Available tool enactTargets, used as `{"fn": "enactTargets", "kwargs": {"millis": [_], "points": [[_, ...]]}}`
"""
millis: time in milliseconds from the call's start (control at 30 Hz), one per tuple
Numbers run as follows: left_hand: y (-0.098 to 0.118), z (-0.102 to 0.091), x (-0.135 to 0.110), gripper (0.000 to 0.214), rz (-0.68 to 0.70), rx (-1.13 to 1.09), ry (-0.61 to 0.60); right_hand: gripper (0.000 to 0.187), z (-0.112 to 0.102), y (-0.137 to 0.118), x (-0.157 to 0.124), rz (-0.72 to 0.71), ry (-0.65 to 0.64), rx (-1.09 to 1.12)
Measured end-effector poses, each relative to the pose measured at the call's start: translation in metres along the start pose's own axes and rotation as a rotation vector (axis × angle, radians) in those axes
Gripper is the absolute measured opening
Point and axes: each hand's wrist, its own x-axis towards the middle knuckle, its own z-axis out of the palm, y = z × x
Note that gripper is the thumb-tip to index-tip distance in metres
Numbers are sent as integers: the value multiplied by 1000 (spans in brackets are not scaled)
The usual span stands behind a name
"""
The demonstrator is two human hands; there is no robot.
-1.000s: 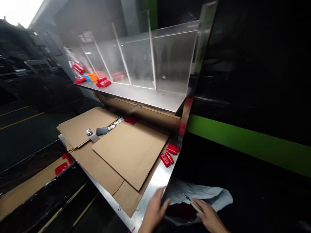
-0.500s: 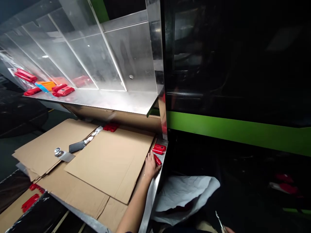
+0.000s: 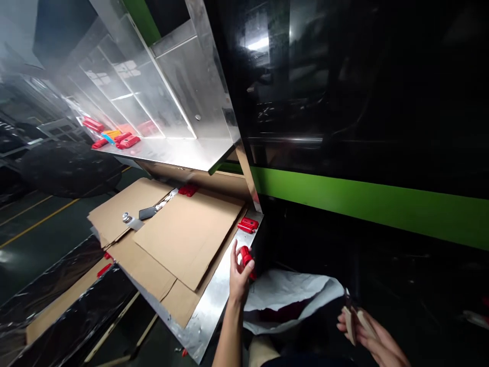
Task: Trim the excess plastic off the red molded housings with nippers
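My left hand (image 3: pixel 239 280) is closed on a red plastic part (image 3: pixel 246 256), its thumb and fingers around it. The hand is lifted just beside the right edge of the metal table (image 3: pixel 212 295). Farther back, on the table's corner, lie more red plastic parts (image 3: pixel 248 225). At the lower right, my right hand (image 3: pixel 372 334) grips pliers (image 3: pixel 350 326) with pale handles, their dark tip pointing up. Between the hands hangs a whitish sheet or bag (image 3: pixel 294 290) with something dark red inside.
Flat cardboard sheets (image 3: pixel 191 234) cover much of the table, with a dark phone-like slab (image 3: pixel 147 213) and a metal piece (image 3: pixel 132 220) on them. A metal shelf (image 3: pixel 179 153) holds red parts (image 3: pixel 128 141) at its left end. A black machine wall (image 3: pixel 344 102) with a green band (image 3: pixel 362 193) stands ahead.
My left hand has picked the red part up off the table edge and raised it. My right hand with the pliers has come farther into view. The view has shifted.
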Motion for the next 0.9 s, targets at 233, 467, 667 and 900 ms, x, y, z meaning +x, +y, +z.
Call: {"fn": "enactTargets", "kwargs": {"millis": [233,467,667,900], "points": [[34,70,-78,82,-61,-533,0,56,-2,-73,4,-80,-234,200],[59,106,-107,94,56,-787,-62,57,11,-107,-27,-184,-200,-31],[75,125,-116,103,111,-909,-100,47,7,-133,-31,-471,-195,-288],[79,145,-121,90,-17,-1114,-235,43,-6,-139,-30,-659,-110,-325]]}}
